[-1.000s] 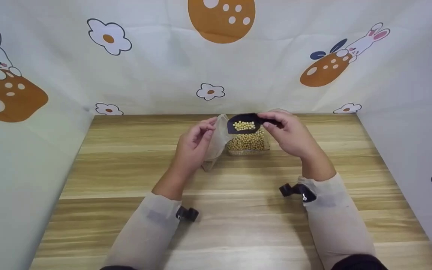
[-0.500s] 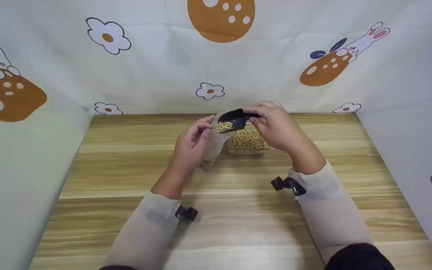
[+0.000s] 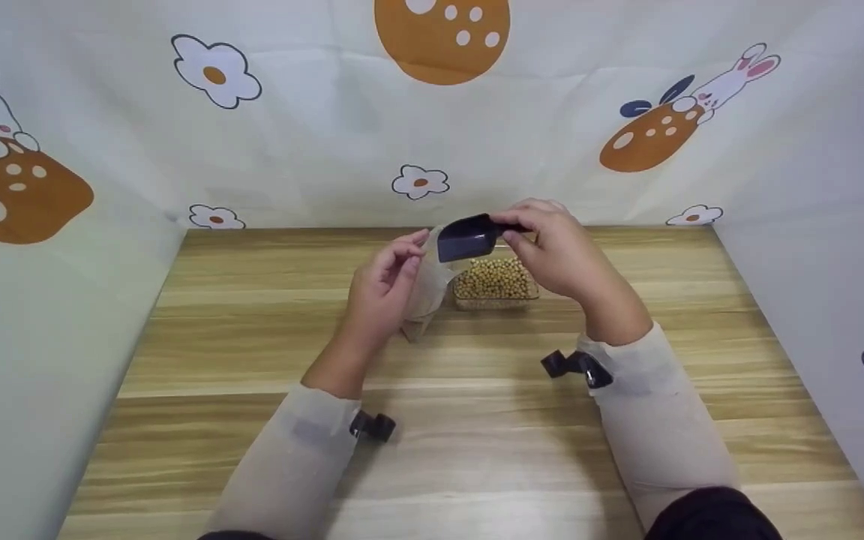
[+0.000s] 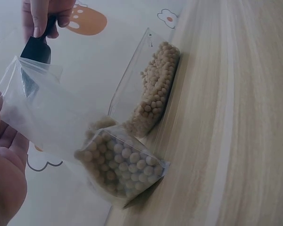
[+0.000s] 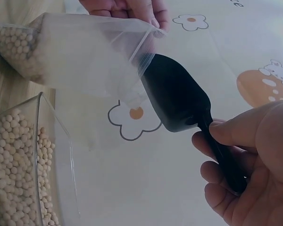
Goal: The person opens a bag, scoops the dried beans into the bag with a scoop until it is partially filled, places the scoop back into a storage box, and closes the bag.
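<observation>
My left hand [image 3: 383, 289] pinches the upper edge of a translucent plastic bag [image 4: 52, 110], which stands on the table with soybeans [image 4: 125, 162] in its bottom. A black scoop [image 5: 177, 96] is tilted at the bag's mouth, its front end inside the opening in both wrist views. Round the scoop's handle curl the fingers of my right hand [image 3: 563, 251]. No beans show in the scoop in the head view. Just right of the bag, below the scoop, sits a clear rectangular container [image 3: 496, 300] of soybeans [image 3: 496, 277].
The wood-grain table [image 3: 469, 450] spreads in front of the bag and container. A pale cloth [image 3: 312, 150] printed with flowers and rabbits rises close behind them and at both sides. Each wrist carries a small black camera mount [image 3: 578, 367].
My right hand has moved left with the scoop and tipped it at the bag's mouth. The beans seen in the scoop earlier have gone from it. The left hand holds nearly still.
</observation>
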The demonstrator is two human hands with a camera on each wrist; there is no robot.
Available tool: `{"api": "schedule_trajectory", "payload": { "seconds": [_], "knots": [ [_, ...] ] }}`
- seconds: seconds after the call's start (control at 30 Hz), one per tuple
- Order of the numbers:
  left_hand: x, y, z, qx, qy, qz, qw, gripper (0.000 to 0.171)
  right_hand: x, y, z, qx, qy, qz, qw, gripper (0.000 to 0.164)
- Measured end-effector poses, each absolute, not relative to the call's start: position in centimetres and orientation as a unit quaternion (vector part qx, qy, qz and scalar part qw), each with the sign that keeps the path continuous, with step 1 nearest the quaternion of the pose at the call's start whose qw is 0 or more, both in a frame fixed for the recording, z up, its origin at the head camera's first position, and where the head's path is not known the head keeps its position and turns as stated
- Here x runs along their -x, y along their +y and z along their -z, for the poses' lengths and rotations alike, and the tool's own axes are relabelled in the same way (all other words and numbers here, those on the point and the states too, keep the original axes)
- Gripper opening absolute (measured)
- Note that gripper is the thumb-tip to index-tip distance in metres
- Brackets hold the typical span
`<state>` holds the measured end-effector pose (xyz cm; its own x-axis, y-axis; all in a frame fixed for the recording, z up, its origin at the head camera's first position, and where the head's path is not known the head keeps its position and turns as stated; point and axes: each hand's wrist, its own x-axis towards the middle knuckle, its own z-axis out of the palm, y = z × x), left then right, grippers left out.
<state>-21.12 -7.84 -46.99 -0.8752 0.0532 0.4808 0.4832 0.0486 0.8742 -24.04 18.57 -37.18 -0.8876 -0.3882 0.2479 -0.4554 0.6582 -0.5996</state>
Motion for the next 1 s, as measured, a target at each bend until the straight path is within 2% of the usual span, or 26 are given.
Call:
{"api": "schedule_trajectory", "payload": {
  "seconds": [0.43, 0.73, 1.0],
  "knots": [
    [21.2, -7.9, 47.1, 0.199, -0.712, 0.653, 0.167, 0.019, 24.4, 21.3, 38.7, -0.189, -0.9, -0.391, 0.038, 0.03],
    [21.1, -7.9, 47.2, 0.198, -0.712, 0.653, 0.164, 0.016, 25.2, 23.8, 40.4, -0.163, -0.891, -0.421, 0.046, 0.03],
    [21.2, -7.9, 47.2, 0.201, -0.713, 0.65, 0.169, 0.015, 26.1, 24.7, 41.8, -0.153, -0.894, -0.42, 0.027, 0.03]
  ]
}}
